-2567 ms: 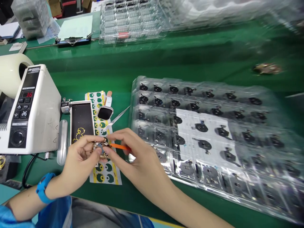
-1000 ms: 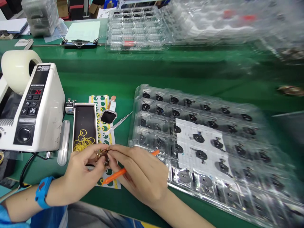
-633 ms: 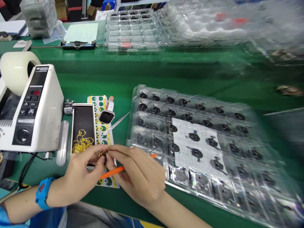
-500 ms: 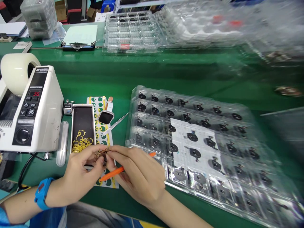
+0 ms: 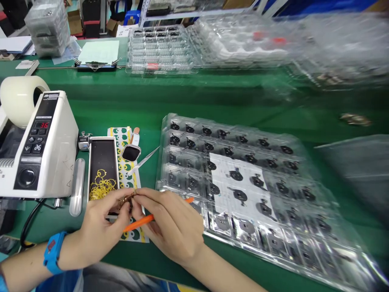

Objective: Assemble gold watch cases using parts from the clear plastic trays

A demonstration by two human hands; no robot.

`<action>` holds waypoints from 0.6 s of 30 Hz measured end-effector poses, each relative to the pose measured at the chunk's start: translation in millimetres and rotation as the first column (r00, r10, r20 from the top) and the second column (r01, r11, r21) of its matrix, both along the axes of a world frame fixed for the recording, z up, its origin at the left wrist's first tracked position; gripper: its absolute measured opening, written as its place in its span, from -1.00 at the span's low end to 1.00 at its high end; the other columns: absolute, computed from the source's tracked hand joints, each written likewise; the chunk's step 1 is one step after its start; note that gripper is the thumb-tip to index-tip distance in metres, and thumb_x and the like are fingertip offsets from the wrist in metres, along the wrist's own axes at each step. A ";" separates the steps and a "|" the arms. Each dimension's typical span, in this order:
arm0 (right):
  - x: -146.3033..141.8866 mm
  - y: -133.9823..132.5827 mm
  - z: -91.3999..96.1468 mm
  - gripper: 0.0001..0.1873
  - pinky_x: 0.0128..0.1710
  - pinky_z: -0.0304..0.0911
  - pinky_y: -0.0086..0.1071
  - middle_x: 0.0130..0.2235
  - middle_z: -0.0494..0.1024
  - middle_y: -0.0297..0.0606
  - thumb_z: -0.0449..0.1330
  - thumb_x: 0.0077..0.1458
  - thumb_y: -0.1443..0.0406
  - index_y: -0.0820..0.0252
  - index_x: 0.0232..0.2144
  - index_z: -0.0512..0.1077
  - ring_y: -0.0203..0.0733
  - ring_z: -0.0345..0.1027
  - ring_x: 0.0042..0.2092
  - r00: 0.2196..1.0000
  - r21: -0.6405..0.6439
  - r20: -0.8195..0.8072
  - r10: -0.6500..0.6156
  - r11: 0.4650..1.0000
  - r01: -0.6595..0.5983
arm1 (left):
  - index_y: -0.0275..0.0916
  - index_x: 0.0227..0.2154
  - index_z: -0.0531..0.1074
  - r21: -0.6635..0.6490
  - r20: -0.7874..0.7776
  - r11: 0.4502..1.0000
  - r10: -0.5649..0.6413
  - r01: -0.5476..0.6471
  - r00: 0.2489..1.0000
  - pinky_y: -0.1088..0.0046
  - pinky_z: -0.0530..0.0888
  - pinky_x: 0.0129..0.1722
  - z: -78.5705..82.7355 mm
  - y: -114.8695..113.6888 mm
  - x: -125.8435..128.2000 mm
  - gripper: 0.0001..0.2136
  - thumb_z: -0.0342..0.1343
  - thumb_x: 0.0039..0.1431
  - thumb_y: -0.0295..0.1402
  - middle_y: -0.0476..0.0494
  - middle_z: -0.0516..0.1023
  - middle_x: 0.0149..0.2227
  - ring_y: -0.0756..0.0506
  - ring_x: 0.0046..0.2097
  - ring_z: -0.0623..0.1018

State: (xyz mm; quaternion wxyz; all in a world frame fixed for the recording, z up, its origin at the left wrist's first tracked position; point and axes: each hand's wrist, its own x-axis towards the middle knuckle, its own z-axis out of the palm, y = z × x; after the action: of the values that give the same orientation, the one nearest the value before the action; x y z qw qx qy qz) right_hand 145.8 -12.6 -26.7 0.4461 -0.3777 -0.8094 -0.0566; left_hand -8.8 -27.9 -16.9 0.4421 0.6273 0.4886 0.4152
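My left hand (image 5: 99, 227), with a blue band (image 5: 54, 252) on its wrist, pinches a small copper-coloured part (image 5: 127, 198) between thumb and fingers. My right hand (image 5: 174, 229) is closed beside it, its fingertips touching the part's right end. A slim orange stick (image 5: 138, 223) runs through the right hand's grip, its tip pointing left. Fingers cover most of the copper part. Just behind the hands lies a narrow box (image 5: 103, 156) with yellow ring-shaped pieces (image 5: 103, 186) in it.
A sheet of yellow-edged cutouts (image 5: 124, 136), a smartwatch (image 5: 131, 153) and tweezers (image 5: 144, 159) lie beside the box. Left stands a tape dispenser (image 5: 57, 154). A clear tray (image 5: 188, 162) of black round parts spans the right. More trays (image 5: 161, 50) line the back shelf.
The camera view has shifted slightly, so the bench items appear a little lower and further left. Both hands keep nearly the same grip on the copper part and the stick.
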 end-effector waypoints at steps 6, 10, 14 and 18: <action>6.2 3.2 0.6 -0.90 -0.52 0.22 -0.33 -0.35 0.61 0.05 0.10 0.20 0.48 0.43 -0.28 0.42 -0.16 0.35 -0.44 0.993 0.065 0.084 0.079 0.994 -0.085 | -0.27 -0.09 0.52 -0.044 0.040 0.999 0.007 -0.006 0.999 0.59 0.62 -0.37 1.1 0.7 0.8 -0.73 0.05 0.18 -0.54 -0.15 0.68 -0.28 -0.05 -0.35 0.66; 8.9 3.1 3.4 -0.88 -0.50 0.23 -0.31 -0.34 0.60 0.05 0.08 0.19 0.50 0.43 -0.29 0.43 -0.15 0.37 -0.44 0.990 0.059 0.108 0.085 0.994 -0.092 | -0.28 -0.11 0.52 -0.034 0.052 0.999 0.011 -0.009 0.999 0.57 0.63 -0.35 2.9 0.7 1.4 -0.74 0.05 0.17 -0.55 -0.16 0.68 -0.27 -0.06 -0.36 0.67; 9.2 1.0 3.3 -0.88 -0.51 0.22 -0.33 -0.34 0.61 0.02 0.08 0.20 0.48 0.41 -0.28 0.43 -0.18 0.34 -0.45 0.993 0.036 0.089 0.076 0.996 -0.079 | -0.28 -0.12 0.52 0.059 0.007 0.998 0.015 -0.016 1.000 0.61 0.61 -0.36 3.4 -0.7 0.5 -0.73 0.05 0.16 -0.57 -0.16 0.68 -0.28 -0.04 -0.36 0.66; 9.5 0.6 2.1 -0.89 -0.53 0.18 -0.33 -0.35 0.61 0.04 0.11 0.18 0.49 0.44 -0.27 0.44 -0.15 0.32 -0.45 0.994 0.056 0.095 0.058 0.996 -0.064 | -0.32 -0.13 0.53 0.131 -0.037 0.991 0.026 -0.021 0.999 0.60 0.61 -0.35 3.7 0.0 0.3 -0.73 0.05 0.14 -0.58 -0.19 0.68 -0.29 -0.04 -0.38 0.66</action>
State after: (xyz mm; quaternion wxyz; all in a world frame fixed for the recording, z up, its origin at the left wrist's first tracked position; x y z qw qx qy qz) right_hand 155.3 -12.0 -24.6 0.4203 -0.3364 -0.8385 -0.0845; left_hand -8.5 -27.8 -13.2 0.3855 0.6570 0.4761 0.4394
